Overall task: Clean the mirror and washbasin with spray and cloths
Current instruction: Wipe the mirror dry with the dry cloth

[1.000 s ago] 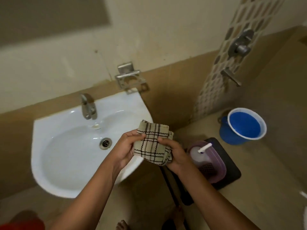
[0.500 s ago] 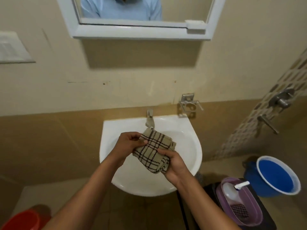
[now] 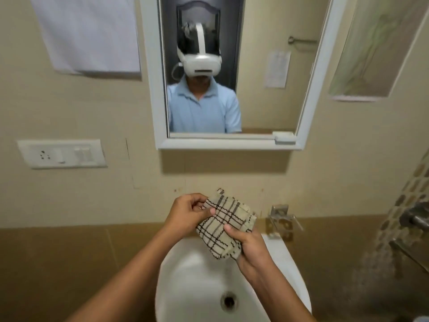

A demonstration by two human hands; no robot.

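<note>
A folded beige checked cloth (image 3: 226, 225) is held above the white washbasin (image 3: 190, 275), in front of the wall. My left hand (image 3: 185, 213) pinches its upper left edge. My right hand (image 3: 249, 246) grips its lower right part from below. The white-framed mirror (image 3: 262, 89) hangs on the wall straight above, showing a person in a light blue shirt with a white headset. The basin's drain (image 3: 229, 301) shows near the bottom. The tap is hidden behind the cloth and hands. No spray bottle is in view.
A metal holder (image 3: 281, 220) is fixed to the wall right of the basin. A switch panel (image 3: 61, 154) sits at the left, a white sheet (image 3: 90, 33) above it. Metal shower fittings (image 3: 415, 219) stick out at the right edge. A wall niche (image 3: 371, 54) is at upper right.
The view has tilted up from the basin and floor to the mirror. Both hands have kept hold of the cloth and now hold it higher, in front of the wall.
</note>
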